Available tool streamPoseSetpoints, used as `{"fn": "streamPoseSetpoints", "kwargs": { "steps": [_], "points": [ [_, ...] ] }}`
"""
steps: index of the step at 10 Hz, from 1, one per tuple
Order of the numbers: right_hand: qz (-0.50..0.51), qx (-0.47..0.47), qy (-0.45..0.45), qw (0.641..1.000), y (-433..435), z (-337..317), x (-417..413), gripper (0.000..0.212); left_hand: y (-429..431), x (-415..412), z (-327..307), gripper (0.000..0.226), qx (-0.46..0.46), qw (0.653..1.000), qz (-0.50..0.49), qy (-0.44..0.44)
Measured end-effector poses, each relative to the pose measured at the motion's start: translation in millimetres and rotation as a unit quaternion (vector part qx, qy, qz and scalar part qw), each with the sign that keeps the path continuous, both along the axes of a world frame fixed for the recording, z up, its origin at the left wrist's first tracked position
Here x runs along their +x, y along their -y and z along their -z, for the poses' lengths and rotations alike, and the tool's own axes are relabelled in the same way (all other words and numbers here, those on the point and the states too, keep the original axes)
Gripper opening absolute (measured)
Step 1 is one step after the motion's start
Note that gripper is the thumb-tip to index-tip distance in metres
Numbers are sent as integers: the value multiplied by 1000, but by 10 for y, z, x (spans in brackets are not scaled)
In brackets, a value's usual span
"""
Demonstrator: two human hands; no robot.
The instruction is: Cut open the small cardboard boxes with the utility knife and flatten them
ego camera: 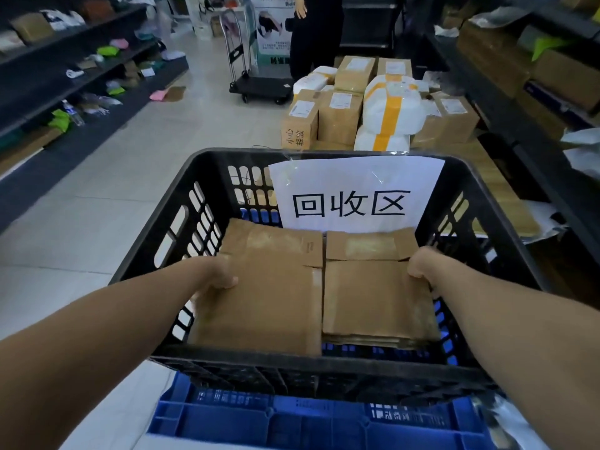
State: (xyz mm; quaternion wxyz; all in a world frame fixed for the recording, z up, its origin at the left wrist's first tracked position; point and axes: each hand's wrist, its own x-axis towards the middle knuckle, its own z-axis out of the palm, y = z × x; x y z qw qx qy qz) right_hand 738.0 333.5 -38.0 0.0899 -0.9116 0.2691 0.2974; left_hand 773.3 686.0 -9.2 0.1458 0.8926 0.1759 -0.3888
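Head view: left flattened box (266, 297) and right flattened stack (373, 297) lie side by side in the black crate (292, 360). Left hand (217, 274) pinches one's outer edge, right hand (422, 264) curls round the other's. Cutting looks done; no knife shows.

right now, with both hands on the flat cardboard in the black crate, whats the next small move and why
Probably lower both and let go. The left hand grips the left flattened box by its edge, the right hand grips the flattened stack beside it, and both are inside the black crate below the recycling sign, so only releasing seems left.
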Motion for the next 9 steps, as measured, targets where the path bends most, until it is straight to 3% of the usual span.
{"fn": "streamPoseSetpoints", "kwargs": {
  "steps": [1,2,3,4,5,7,9],
  "points": [
    [-16,17,-28,999,-22,35,-10,35,-9,42,182,58,2,999,29,-30],
    [16,-16,-29,999,-19,71,24,33,22,84,295,57,-6,999,30,-20],
    [18,-19,-16,1000,-10,167,72,31,17,108,397,62,38,996,72,41],
    [35,-31,3,999,2,238,73,36,7,126,456,68,68,993,93,40],
    [36,-16,8,999,-12,235,93,37,14,161,430,60,50,993,102,15],
    [7,-49,14,999,-22,57,139,41,66,184,288,46,152,959,231,64],
    [-15,-117,38,992,-133,-126,204,43,122,128,137,21,147,953,235,120]
  ]
}}
